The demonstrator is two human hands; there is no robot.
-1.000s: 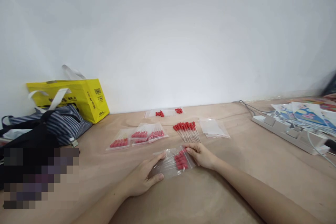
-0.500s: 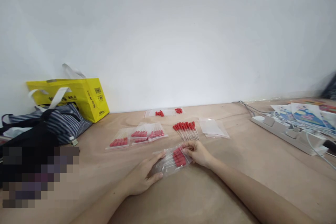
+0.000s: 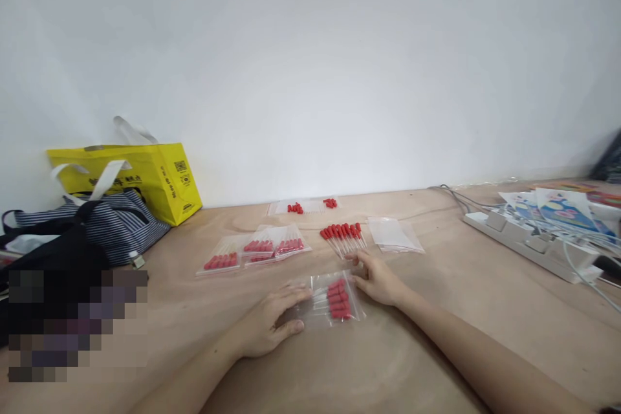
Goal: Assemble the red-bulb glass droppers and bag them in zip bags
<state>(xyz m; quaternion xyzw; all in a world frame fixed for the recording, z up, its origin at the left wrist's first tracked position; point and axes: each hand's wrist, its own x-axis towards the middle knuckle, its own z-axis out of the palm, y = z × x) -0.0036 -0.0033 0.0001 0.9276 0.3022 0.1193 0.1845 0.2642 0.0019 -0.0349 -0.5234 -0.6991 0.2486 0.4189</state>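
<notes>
A clear plastic bag (image 3: 339, 301) with several red-capped droppers lies flat on the table, its red caps toward the right. My left hand (image 3: 274, 318) rests at the bag's left edge, fingers apart, fingertips touching the plastic. Beside the bag's upper right is my right hand (image 3: 376, 277), its fingers apart and holding nothing. Just beyond it, loose red-capped droppers (image 3: 344, 236) lie fanned out. Further left are filled bags (image 3: 220, 261) and overlapping filled bags (image 3: 276, 246). Flat clear bags (image 3: 394, 235) without droppers lie right of the loose ones.
Near the wall lies a bag (image 3: 310, 207) with small red caps on it. A yellow bag (image 3: 169, 181) and a striped bag (image 3: 129, 223) stand at the left. A white power strip (image 3: 528, 247) with cables and printed packets (image 3: 565, 209) are at the right.
My right hand has let go of the filled bag and moved slightly up and right. The bag has shifted a little right and now lies flatter, with my left hand's fingers still at its edge.
</notes>
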